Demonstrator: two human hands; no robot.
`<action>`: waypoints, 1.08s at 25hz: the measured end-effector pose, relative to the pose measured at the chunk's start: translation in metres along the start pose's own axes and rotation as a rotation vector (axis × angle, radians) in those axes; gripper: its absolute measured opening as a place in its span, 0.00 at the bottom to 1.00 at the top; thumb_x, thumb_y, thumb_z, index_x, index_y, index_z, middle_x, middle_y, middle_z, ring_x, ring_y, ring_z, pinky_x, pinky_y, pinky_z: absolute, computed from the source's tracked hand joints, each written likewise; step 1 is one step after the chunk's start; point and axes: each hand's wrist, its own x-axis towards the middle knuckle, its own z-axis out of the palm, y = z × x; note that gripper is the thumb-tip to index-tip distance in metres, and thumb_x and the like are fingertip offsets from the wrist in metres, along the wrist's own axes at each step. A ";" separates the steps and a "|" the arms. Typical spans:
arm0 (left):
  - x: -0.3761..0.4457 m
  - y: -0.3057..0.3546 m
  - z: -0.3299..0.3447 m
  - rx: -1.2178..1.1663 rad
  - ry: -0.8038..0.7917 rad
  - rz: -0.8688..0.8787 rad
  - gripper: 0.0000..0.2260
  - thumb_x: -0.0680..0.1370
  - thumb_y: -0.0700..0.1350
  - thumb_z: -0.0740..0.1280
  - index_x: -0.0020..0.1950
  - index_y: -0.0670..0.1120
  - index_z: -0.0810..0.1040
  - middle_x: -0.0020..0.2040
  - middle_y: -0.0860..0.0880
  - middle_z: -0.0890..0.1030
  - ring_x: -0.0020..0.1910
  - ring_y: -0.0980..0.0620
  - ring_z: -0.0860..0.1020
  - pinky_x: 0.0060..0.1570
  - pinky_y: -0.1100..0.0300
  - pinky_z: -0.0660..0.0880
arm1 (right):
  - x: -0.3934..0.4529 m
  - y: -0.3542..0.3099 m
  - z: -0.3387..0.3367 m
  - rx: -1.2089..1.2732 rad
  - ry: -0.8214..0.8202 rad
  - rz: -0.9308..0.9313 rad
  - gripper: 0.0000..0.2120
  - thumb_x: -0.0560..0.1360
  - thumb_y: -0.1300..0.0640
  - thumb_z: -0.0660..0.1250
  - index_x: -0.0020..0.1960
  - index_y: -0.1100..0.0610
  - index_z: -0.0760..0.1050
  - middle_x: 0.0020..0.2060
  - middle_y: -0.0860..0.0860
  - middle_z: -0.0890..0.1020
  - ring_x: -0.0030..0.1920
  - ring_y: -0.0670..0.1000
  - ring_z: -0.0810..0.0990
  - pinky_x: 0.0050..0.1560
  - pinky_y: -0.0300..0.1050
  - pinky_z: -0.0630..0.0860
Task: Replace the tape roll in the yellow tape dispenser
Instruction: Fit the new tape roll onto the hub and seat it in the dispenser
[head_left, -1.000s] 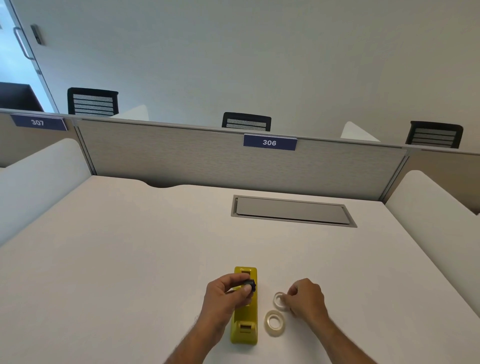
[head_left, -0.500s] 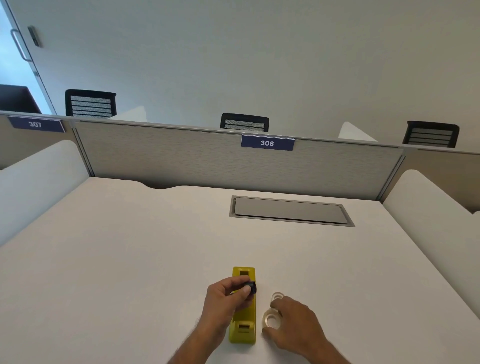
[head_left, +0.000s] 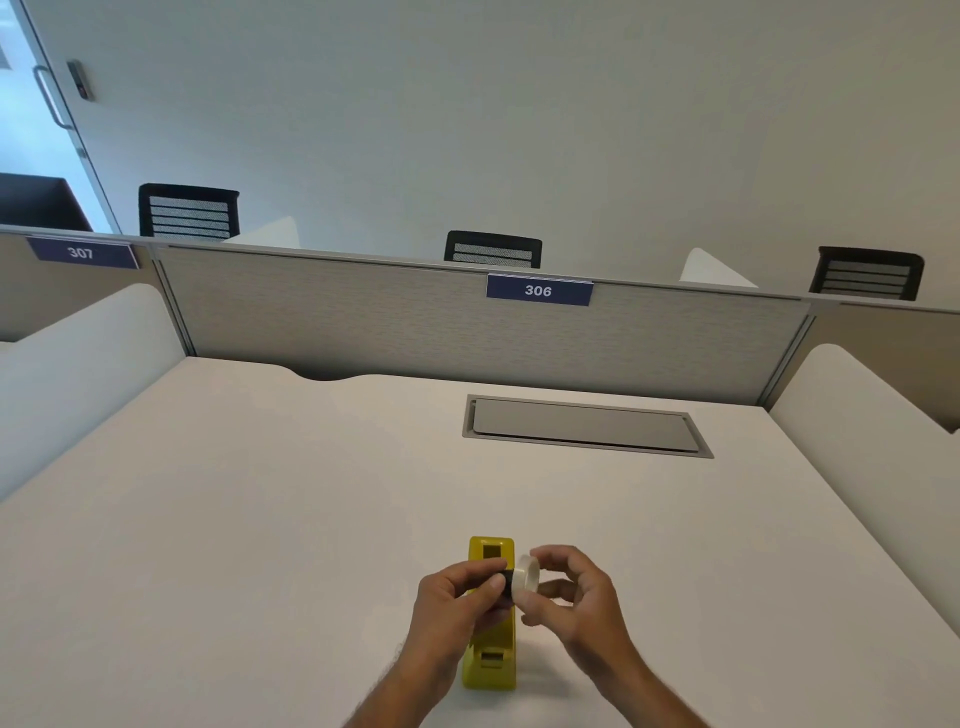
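The yellow tape dispenser (head_left: 490, 660) stands on the white desk (head_left: 260, 519) near its front edge, lengthwise away from me. Above its middle my left hand (head_left: 457, 603) pinches a small black spool hub (head_left: 505, 582). My right hand (head_left: 576, 597) holds a clear tape roll (head_left: 525, 577) upright, its side pressed up against the hub. A second roll that lay beside the dispenser is not visible now; my right hand covers that spot.
A grey cable hatch (head_left: 582, 426) is set into the desk further back. A grey partition (head_left: 415, 322) labelled 306 closes the far side, white side dividers (head_left: 872, 415) flank the desk, and black chair backs (head_left: 493, 249) rise behind.
My right hand picked a tape roll up from the desk beside the dispenser and lifted it to the black hub held in my left hand.
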 end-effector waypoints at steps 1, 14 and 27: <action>-0.001 0.001 0.000 0.002 -0.023 0.009 0.09 0.78 0.38 0.70 0.54 0.47 0.86 0.51 0.47 0.88 0.50 0.47 0.86 0.50 0.53 0.84 | 0.000 -0.003 0.002 -0.015 -0.012 -0.012 0.21 0.61 0.50 0.82 0.51 0.48 0.80 0.48 0.47 0.85 0.41 0.54 0.85 0.40 0.55 0.86; -0.008 0.006 0.004 0.044 -0.090 0.124 0.08 0.78 0.47 0.70 0.54 0.52 0.86 0.50 0.48 0.88 0.52 0.49 0.86 0.49 0.58 0.83 | 0.001 -0.008 0.010 -0.078 -0.030 -0.045 0.19 0.61 0.52 0.83 0.48 0.43 0.79 0.44 0.46 0.86 0.37 0.50 0.84 0.36 0.47 0.85; -0.003 0.001 0.010 0.240 0.086 0.191 0.12 0.78 0.43 0.70 0.46 0.61 0.86 0.44 0.57 0.88 0.47 0.57 0.86 0.52 0.57 0.82 | 0.005 -0.002 0.014 0.218 -0.055 0.141 0.10 0.71 0.56 0.74 0.52 0.56 0.85 0.45 0.56 0.88 0.47 0.56 0.87 0.44 0.46 0.83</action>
